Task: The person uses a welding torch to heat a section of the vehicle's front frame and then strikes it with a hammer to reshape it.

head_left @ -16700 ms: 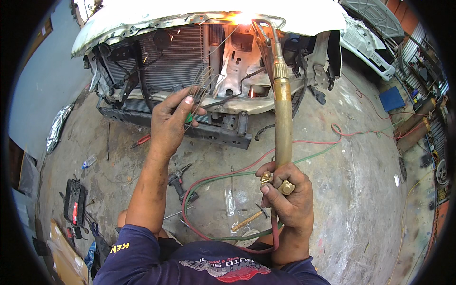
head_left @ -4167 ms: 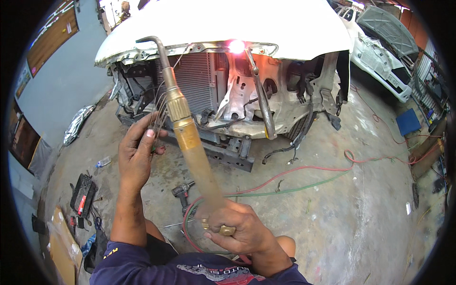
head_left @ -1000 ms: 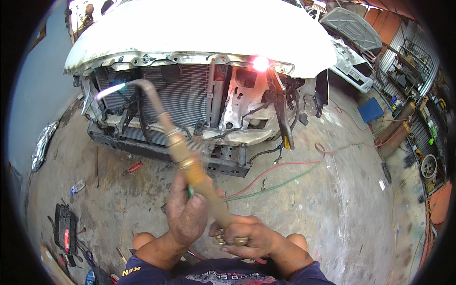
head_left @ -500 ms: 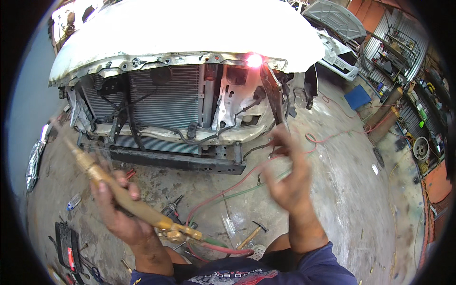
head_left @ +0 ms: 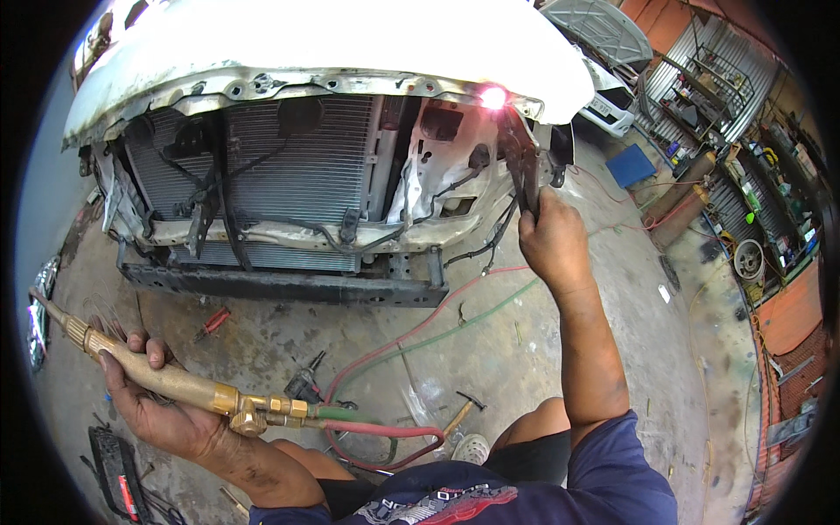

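Observation:
My left hand (head_left: 162, 402) is wrapped round the brass body of a gas torch (head_left: 188, 385). The torch's narrow tip points to the upper left, and no flame shows at it. A red and a green hose run from its valve end. On the right, my right hand (head_left: 560, 241) is closed round the lower end of a long dark metal piece (head_left: 518, 157) whose exact kind I cannot make out. Its upper end meets the front edge of the white car hood (head_left: 332, 83), beside a bright pinkish glowing spot (head_left: 493, 97).
Below the hood are the radiator (head_left: 289, 175) and a dark crossbar (head_left: 280, 284). A hammer (head_left: 464, 414), red-handled pliers (head_left: 213, 322) and a power tool (head_left: 304, 381) lie on the floor. Hoses (head_left: 455, 324) cross it. Cluttered shelves (head_left: 770, 192) stand at right.
My right hand has gone from open and blurred in the air to gripping the dark metal piece. My left hand has moved left and down with the torch.

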The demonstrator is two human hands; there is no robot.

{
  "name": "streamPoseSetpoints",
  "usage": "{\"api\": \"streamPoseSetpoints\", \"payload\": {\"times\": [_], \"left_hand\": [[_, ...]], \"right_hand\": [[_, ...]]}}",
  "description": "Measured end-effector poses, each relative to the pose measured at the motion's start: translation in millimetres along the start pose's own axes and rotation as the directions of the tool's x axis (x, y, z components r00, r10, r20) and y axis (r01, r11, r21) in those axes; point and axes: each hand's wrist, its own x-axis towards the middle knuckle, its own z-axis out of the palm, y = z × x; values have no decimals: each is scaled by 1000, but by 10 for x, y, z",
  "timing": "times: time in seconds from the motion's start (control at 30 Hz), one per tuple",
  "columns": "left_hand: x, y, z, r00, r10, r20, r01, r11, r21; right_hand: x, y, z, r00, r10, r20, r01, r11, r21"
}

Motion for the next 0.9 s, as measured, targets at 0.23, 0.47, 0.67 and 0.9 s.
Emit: {"api": "streamPoseSetpoints", "payload": {"times": [0.23, 0.47, 0.67, 0.9], "left_hand": [[93, 26, -23, 996, -27, -90, 28, 999, 15], [157, 100, -211, 998, -54, -35, 53, 998, -13], [157, 122, -213, 999, -49, -19, 49, 999, 14], [138, 159, -275, 987, -123, 99, 128, 991, -40]], "right_hand": [[127, 17, -125, 984, 70, 161, -84, 993, 78], [127, -26, -75, 993, 46, 105, -44, 999, -20], [114, 105, -22, 983, 106, 152, -127, 983, 137], [309, 243, -186, 813, 167, 557, -376, 882, 284]]}}
